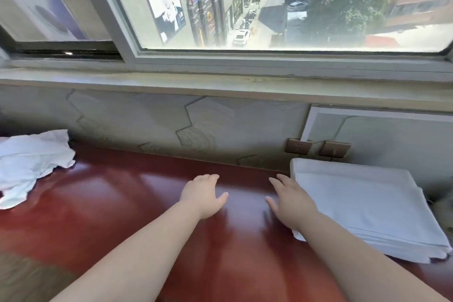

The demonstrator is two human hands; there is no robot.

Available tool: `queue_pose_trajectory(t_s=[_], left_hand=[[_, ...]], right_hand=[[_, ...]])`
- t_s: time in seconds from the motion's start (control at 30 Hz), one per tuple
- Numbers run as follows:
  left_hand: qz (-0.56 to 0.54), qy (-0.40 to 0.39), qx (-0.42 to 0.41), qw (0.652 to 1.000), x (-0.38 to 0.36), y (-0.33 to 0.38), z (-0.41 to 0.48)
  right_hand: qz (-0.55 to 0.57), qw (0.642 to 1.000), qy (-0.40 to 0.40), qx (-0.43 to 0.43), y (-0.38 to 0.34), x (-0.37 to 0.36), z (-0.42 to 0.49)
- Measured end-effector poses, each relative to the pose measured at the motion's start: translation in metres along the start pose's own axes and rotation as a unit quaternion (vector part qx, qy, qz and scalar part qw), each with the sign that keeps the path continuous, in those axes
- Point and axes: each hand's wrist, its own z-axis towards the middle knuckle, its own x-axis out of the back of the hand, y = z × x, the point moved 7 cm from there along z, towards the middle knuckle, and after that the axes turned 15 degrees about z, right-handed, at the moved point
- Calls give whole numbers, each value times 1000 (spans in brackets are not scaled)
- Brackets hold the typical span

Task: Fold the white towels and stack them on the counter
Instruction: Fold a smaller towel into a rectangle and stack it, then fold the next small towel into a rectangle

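Note:
A stack of folded white towels point(367, 208) lies on the right side of the glossy red counter point(122, 203). A crumpled white towel point(29, 164) sits at the counter's far left. My left hand point(203, 195) is stretched out over the middle of the counter, fingers straight, holding nothing. My right hand point(291, 201) is also flat with straight fingers, right beside the left edge of the folded stack; I cannot tell whether it touches the stack.
A patterned grey wall runs behind the counter under a window sill point(220, 83). Two wall sockets point(318, 148) sit just behind the folded stack. A large window above looks onto a street.

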Motion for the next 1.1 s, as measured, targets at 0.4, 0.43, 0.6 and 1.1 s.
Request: queue_pose_trajectory(t_s=[0.4,0.43,0.6,1.1], left_hand=[[-114,6,178,977,-56,-264,-115],[-122,7,190,974,-63,-290,-128],[-143,15,255,956,-95,-430,-196],[-190,35,347,918,-147,-669,-294]], right_hand=[[-24,996,-18,84,-225,-77,38],[-26,995,-22,90,-248,-89,41],[-20,990,-47,131,-373,-157,60],[-26,983,-94,153,-593,-281,109]])
